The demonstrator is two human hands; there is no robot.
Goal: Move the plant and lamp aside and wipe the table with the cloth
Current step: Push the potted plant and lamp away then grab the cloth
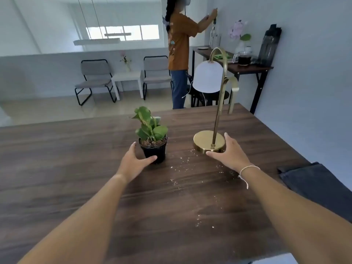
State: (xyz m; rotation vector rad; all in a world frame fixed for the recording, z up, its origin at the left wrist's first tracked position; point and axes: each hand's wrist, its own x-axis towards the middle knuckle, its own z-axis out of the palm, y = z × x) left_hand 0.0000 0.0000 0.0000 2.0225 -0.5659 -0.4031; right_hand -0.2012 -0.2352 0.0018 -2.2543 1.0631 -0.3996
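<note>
My left hand [134, 161] cups the small black-potted green plant [152, 138], fingers spread; right hand [229, 152] open against the brass lamp [208, 142] base; dark folded cloth [316, 189] at the desk's right edge.

We found a dark wood-grain table [76, 168]. On it stood a potted plant [152, 138] near the middle and, to its right and apart from it, a brass lamp [208, 142] on a round base. Pale crumbs [182, 164] lay scattered between and in front of them. A dark cloth [312, 183] lay at the right edge.
</note>
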